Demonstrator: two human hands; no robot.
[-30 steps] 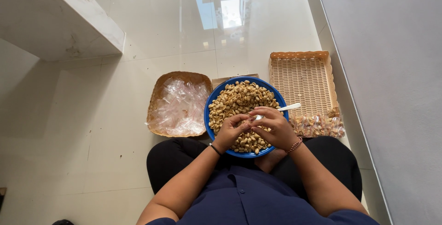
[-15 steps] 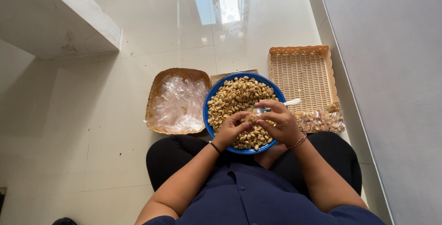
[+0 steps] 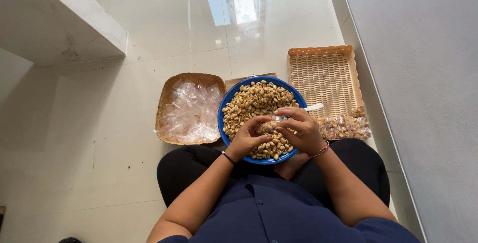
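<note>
Nearest is the person's lap, legs in black and a dark blue shirt, with a blue bowl (image 3: 225, 123) resting on it, heaped with roasted peanuts (image 3: 254, 101). Over the near half of the bowl the two hands meet. The left hand (image 3: 246, 138) and the right hand (image 3: 301, 131) pinch between them a small clear plastic packet (image 3: 270, 126) that seems partly filled with peanuts; both sets of fingers are closed narrowly around it, thumbs and fingertips at its upper part. Such a packet looks light, thin and slippery, easily crumpled, and the nuts inside would shift and spill if it tipped, so the mouth or upper edge seems the safest place to hold it. A white spoon handle (image 3: 313, 107) sticks out past the right hand, over the bowl's right rim.

Left of the bowl, on the glossy tiled floor (image 3: 99, 138), stands a round woven basket (image 3: 167, 101) full of empty clear packets (image 3: 191, 111). To the right and farther off lies a rectangular wicker tray (image 3: 323, 74), with filled peanut packets (image 3: 346, 126) piled at its near end.
</note>
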